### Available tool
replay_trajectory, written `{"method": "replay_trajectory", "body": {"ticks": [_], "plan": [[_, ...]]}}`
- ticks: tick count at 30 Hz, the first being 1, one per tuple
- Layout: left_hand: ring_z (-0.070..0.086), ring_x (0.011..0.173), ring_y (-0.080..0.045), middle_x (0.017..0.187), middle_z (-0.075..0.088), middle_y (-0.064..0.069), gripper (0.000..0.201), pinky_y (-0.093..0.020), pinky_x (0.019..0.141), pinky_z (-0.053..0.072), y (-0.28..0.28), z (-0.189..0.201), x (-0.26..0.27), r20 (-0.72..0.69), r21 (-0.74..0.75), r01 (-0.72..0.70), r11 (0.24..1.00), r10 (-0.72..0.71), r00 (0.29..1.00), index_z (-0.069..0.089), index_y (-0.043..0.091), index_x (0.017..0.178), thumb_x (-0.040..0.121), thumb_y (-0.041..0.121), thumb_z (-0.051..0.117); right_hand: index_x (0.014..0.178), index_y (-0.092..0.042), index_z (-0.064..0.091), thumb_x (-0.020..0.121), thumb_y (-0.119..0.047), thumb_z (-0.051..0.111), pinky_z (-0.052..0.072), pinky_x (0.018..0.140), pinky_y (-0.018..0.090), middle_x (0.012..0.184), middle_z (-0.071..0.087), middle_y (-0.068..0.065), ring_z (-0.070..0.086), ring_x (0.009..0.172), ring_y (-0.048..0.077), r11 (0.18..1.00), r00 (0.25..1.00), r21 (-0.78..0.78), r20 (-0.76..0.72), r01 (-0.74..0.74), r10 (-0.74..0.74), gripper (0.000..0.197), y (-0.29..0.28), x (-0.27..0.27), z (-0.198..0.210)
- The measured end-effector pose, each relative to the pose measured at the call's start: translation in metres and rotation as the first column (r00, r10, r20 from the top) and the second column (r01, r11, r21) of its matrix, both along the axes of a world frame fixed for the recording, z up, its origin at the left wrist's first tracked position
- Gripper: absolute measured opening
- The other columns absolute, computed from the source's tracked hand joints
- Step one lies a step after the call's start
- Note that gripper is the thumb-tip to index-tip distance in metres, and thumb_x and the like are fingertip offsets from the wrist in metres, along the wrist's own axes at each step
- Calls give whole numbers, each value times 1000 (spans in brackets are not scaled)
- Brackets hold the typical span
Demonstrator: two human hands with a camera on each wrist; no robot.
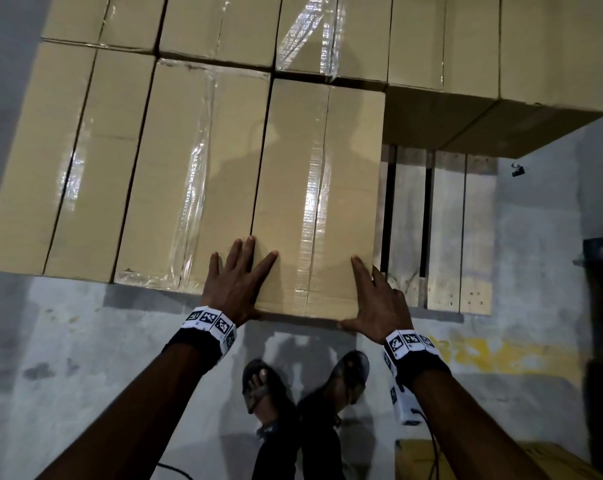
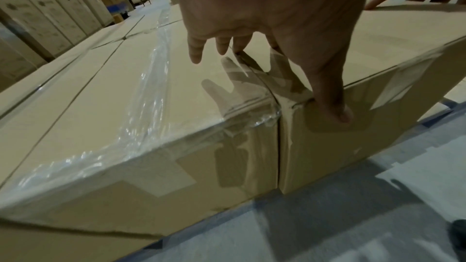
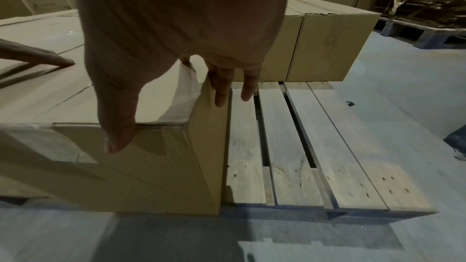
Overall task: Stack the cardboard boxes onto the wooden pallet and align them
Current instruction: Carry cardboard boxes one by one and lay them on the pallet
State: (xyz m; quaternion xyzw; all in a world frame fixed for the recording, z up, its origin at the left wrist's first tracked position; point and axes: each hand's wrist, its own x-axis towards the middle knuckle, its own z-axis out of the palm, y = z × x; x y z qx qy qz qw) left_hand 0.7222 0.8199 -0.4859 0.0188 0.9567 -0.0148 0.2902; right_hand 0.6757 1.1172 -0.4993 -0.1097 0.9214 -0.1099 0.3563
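A row of tan cardboard boxes lies on the wooden pallet (image 1: pixel 445 237). The rightmost box (image 1: pixel 320 188) of the near row sits tight against a neighbour box (image 1: pixel 189 174) with loose clear wrap. My left hand (image 1: pixel 239 282) lies flat with spread fingers on that box's near left corner, its thumb on the front face. My right hand (image 1: pixel 374 299) is at the near right corner, with its fingers straight down the right side and its thumb on the front. The left wrist view shows the left hand (image 2: pixel 285 61) over the seam between the box (image 2: pixel 378 47) and the wrapped box (image 2: pixel 126 97). In the right wrist view the right hand (image 3: pixel 156 57) sits on the box (image 3: pixel 163 166) beside bare pallet slats (image 3: pixel 315 146).
A back row of boxes (image 1: pixel 466 46) fills the far side of the pallet. My sandalled feet (image 1: pixel 268 386) stand on the grey floor just in front. Another carton (image 1: pixel 552 462) lies at the bottom right, and a blue object (image 1: pixel 601 251) is at the right edge. Tall printed cartons (image 2: pixel 37 7) stand to the left.
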Motion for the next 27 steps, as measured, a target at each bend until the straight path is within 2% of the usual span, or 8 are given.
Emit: {"method": "replay_trajectory", "body": {"ticks": [2,5,8,11,15,21,24,27], "plan": [[-4,159,-38,171,-16,-15,137,-67,121,20,1,0,-6,33,-11,10,1000,-10,999,-17,41,160,73,51,88,155,-46,-24,64,-63,88,32,116,52,170,14,9,27,152,30,1000,1000,-4,5,-3,3,146,1,-1,0],[-9,158,-38,168,-26,-15,155,-65,119,21,3,0,-10,80,-26,21,999,-19,997,-26,41,157,61,45,97,155,-47,-24,63,-65,87,33,115,52,170,14,8,29,151,30,1000,1000,-8,3,-5,5,145,1,-2,-1],[-10,158,-37,167,-28,-15,151,-63,121,23,1,0,-10,71,0,16,1000,-16,997,-27,43,155,68,35,95,155,-48,-24,62,-66,87,35,115,52,170,16,6,32,149,30,1000,1000,-14,1,-1,1,146,3,-3,-1],[-5,159,-38,169,-22,-18,139,-57,121,27,-2,-1,-11,28,30,31,999,-32,999,-25,41,157,77,24,87,156,-47,-22,62,-67,86,36,114,51,169,18,7,34,148,30,1000,1000,-19,-7,-8,8,145,4,-5,-1],[7,157,-43,170,-10,-25,140,-54,118,34,-6,2,-15,-5,42,83,996,-83,997,-10,35,163,69,33,93,155,-47,-23,62,-67,87,33,115,51,169,17,6,33,149,30,1000,1000,-18,3,-15,15,146,2,-12,0],[13,155,-46,168,-1,-30,147,-51,116,39,-11,2,-14,-21,77,113,991,-111,994,1,31,165,56,44,99,156,-46,-23,62,-65,88,32,115,52,169,15,6,31,149,30,1000,1000,-15,23,-20,21,146,3,-14,1],[9,156,-46,169,-5,-29,150,-51,115,40,-11,2,-13,-3,95,104,990,-104,995,0,31,165,54,43,100,157,-45,-22,62,-65,88,31,116,51,170,15,6,32,149,29,1000,999,-8,17,-29,30,146,4,-13,0],[6,157,-46,168,-8,-29,145,-51,113,42,-9,5,-12,5,108,98,989,-99,995,-1,30,166,60,33,99,157,-45,-21,61,-64,89,30,117,51,169,17,7,33,149,30,999,999,5,12,-34,34,147,4,-14,-1]]}}
